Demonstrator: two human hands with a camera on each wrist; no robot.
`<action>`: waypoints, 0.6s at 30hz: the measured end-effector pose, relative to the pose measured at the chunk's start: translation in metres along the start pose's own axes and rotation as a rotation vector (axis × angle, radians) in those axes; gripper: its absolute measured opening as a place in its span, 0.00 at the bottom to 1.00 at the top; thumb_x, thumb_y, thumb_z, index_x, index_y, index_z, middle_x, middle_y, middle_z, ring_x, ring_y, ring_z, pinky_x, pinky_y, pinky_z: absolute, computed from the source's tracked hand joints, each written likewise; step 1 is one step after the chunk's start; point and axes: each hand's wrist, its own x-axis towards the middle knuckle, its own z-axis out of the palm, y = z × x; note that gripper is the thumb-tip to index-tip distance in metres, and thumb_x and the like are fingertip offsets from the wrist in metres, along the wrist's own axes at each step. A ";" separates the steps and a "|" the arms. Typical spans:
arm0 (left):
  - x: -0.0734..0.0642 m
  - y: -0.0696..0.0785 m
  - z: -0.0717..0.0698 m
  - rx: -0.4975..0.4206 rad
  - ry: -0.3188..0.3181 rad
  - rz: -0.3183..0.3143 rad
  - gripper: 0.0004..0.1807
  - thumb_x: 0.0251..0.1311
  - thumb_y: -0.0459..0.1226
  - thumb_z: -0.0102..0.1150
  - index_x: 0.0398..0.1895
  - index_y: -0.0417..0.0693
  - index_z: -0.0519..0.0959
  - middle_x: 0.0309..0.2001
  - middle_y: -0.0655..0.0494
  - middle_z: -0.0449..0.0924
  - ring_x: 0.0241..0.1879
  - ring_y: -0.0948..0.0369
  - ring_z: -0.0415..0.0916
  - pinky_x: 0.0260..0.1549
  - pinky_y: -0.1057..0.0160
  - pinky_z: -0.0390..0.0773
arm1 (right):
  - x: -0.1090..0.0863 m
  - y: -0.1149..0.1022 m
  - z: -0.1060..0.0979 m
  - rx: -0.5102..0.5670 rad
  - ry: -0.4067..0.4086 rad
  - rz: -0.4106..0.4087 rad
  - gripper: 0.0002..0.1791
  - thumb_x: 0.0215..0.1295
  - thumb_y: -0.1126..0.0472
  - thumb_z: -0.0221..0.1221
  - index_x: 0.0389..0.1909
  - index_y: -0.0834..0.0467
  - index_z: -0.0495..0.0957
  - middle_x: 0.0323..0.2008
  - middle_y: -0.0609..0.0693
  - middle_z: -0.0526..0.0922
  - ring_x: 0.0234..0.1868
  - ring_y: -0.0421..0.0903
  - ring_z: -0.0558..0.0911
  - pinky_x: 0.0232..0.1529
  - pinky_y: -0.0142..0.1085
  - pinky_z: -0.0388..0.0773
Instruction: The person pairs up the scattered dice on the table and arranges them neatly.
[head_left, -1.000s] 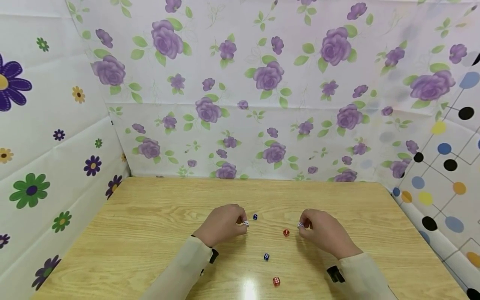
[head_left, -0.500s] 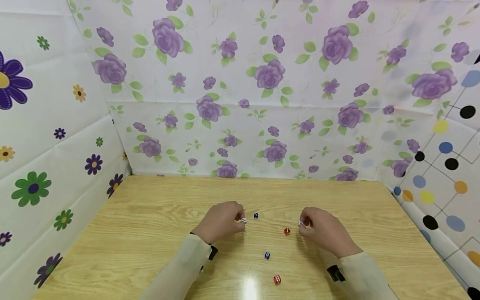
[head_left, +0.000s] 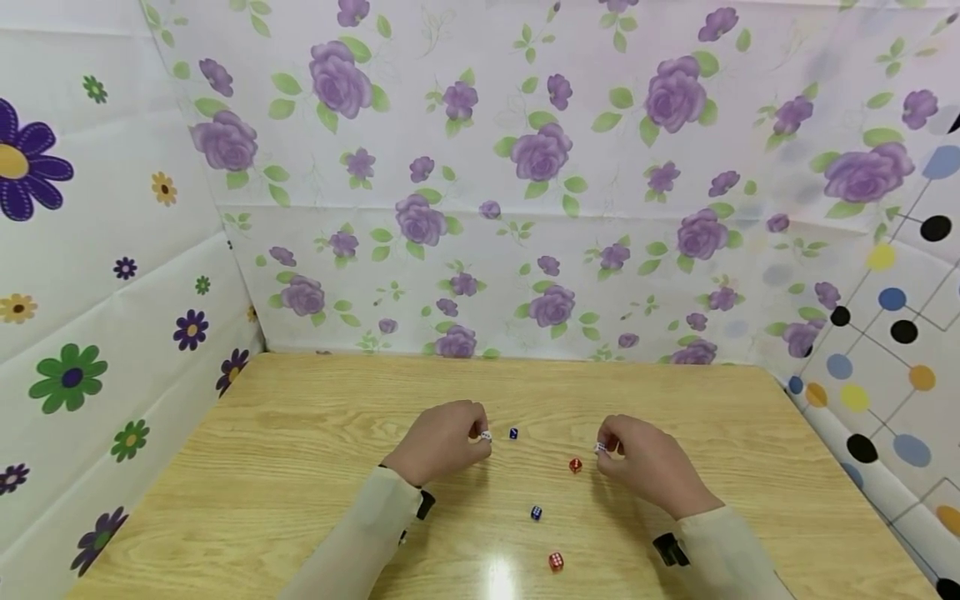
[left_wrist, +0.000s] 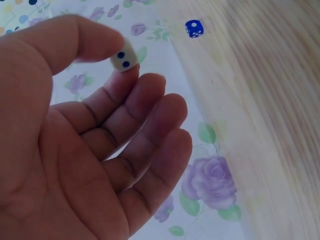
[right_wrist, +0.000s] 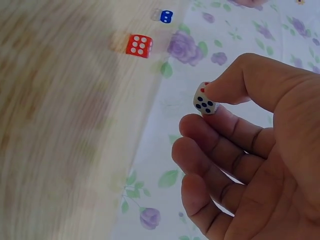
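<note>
My left hand pinches a white die between thumb and forefinger; its dark pips face the left wrist camera. On the other side, my right hand holds a second white die at its fingertips, with dark and red pips showing. Between the hands a blue die lies close to the left fingers, and a red die lies just left of the right fingers. Nearer to me, another blue die and another red die rest on the table.
The wooden table is bounded at the back by a sheet with purple roses. A flower-printed sheet stands along the left side, and a dotted sheet along the right.
My left hand has shifted slightly back and left with its white die, which has turned a little in the fingers. The right hand stays almost still, and the dice on the table stay put.
</note>
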 end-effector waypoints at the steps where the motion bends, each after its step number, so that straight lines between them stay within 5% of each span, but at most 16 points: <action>1: 0.000 0.000 0.000 0.001 -0.001 0.000 0.03 0.55 0.43 0.57 0.27 0.59 0.74 0.27 0.67 0.71 0.25 0.66 0.68 0.26 0.65 0.70 | 0.000 0.000 0.001 0.001 -0.003 0.003 0.05 0.56 0.57 0.62 0.29 0.46 0.74 0.26 0.38 0.74 0.26 0.37 0.71 0.27 0.35 0.68; 18: 0.002 -0.004 0.000 0.035 -0.018 -0.007 0.04 0.52 0.42 0.59 0.27 0.59 0.73 0.25 0.67 0.71 0.23 0.66 0.67 0.24 0.66 0.69 | 0.008 -0.011 0.009 -0.023 0.025 -0.030 0.03 0.57 0.55 0.65 0.31 0.45 0.79 0.27 0.36 0.75 0.27 0.34 0.72 0.28 0.33 0.71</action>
